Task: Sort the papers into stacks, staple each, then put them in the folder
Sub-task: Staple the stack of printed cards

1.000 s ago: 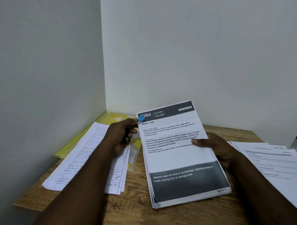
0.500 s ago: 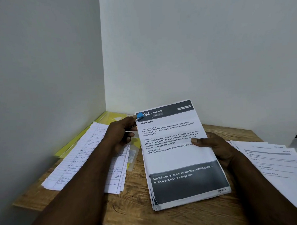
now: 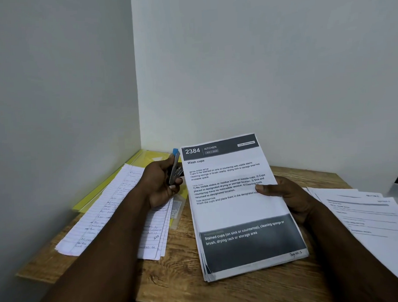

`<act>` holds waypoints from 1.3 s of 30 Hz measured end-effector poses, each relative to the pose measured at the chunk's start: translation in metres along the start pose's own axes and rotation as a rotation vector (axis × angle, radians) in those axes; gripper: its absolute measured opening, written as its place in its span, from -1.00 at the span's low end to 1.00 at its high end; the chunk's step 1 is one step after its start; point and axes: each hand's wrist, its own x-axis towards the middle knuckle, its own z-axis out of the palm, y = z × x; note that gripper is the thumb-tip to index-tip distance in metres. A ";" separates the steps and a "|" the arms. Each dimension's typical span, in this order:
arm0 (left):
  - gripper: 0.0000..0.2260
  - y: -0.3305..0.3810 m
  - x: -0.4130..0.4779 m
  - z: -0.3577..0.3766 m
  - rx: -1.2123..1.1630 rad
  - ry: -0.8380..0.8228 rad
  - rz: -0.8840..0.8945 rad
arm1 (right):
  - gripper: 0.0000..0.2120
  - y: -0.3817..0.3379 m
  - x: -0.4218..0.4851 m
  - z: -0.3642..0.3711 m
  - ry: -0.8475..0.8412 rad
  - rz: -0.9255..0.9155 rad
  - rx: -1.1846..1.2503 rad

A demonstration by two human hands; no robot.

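Sorting is looking pretty much done to me, since three separate piles are sitting out. The handwritten stack (image 3: 118,211) is lying on the counter (image 3: 176,288) to the left, partly over the yellow folder (image 3: 148,157) in the corner. Another printed pile (image 3: 367,214) is resting off to the right.

The left hand (image 3: 159,186) is curling its grip round a small blue-tipped stapler (image 3: 175,168), holding it just beside the top left corner of the "Wash cups" stack (image 3: 237,206), not on the paper. The right hand (image 3: 286,193) is gripping that stack at its right edge, thumb on top, holding it at a tilt.

Can't tell if a staple is sitting in that corner. I'd say stapling is the step in hand, and the folder part is looking like it's all left to do.
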 end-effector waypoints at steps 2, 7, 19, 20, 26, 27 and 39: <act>-0.65 -0.001 0.003 -0.003 -0.008 0.003 0.016 | -0.58 0.000 0.000 0.000 0.011 0.001 -0.009; -0.67 0.002 0.001 -0.004 -0.016 0.048 0.065 | -0.49 0.001 0.002 -0.002 0.012 0.006 -0.026; -0.72 0.000 -0.001 0.006 0.206 0.163 0.129 | -0.57 0.000 0.001 0.000 0.021 0.002 -0.050; -0.72 -0.001 -0.001 0.006 0.218 0.164 0.129 | -0.59 0.000 0.000 0.002 0.022 -0.001 -0.050; -0.59 -0.003 0.005 -0.002 0.445 0.175 0.246 | -0.59 -0.002 -0.001 0.003 0.045 -0.009 -0.054; -0.59 -0.002 0.006 -0.003 0.458 0.177 0.267 | -0.58 -0.002 -0.001 0.003 0.049 -0.004 -0.056; -0.66 -0.003 0.007 -0.002 0.513 0.195 0.261 | -0.58 -0.002 -0.002 0.005 0.036 -0.013 -0.061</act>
